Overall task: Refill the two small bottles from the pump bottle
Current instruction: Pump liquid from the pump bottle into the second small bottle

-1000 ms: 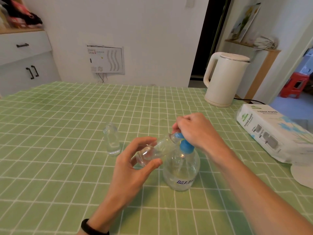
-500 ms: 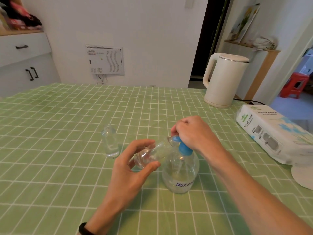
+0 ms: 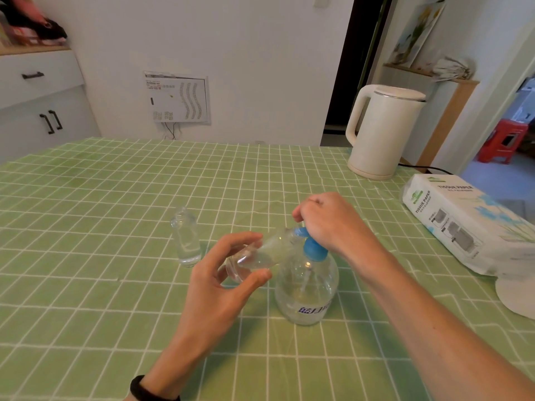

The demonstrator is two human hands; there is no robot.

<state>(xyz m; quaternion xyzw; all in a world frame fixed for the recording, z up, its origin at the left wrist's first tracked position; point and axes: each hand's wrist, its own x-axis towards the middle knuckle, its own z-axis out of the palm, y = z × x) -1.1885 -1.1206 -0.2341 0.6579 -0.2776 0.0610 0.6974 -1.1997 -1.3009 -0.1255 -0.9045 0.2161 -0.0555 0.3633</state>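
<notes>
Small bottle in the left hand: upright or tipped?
Tipped. The small bottle lies nearly sideways in the left hand, its mouth raised at the blue nozzle of the pump bottle.

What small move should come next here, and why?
Probably press the blue pump head down with the right hand, which is curled over it; the left hand holds a tilted small bottle with its mouth at the nozzle.
</notes>
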